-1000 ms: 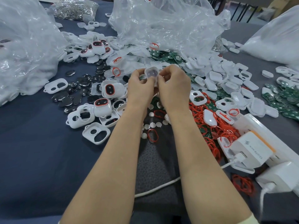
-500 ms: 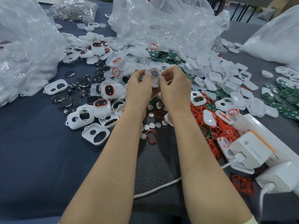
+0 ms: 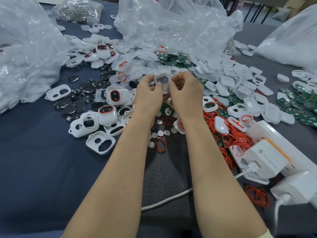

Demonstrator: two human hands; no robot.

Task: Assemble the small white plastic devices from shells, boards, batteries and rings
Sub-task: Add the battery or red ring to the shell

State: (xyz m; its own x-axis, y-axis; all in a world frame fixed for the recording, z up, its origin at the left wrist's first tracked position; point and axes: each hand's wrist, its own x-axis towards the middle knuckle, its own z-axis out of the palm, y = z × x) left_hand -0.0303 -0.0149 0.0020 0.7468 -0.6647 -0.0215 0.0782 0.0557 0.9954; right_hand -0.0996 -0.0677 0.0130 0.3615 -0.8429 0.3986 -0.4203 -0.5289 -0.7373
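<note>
Fingers of the left hand and right hand were curled round a small translucent white shell, pinching it from both sides above the middle of the counter. Red rings and green boards lay to its right among loose shells; coin batteries and red-rimmed devices lay to its left. A clear plastic bag stood behind, and a white charger lay at near right.

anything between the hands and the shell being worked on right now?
Nothing visible. The left hand and right hand both pinch the white shell directly and hold it above the pile of shells. Only their own fingertips cover its lower edges.
</note>
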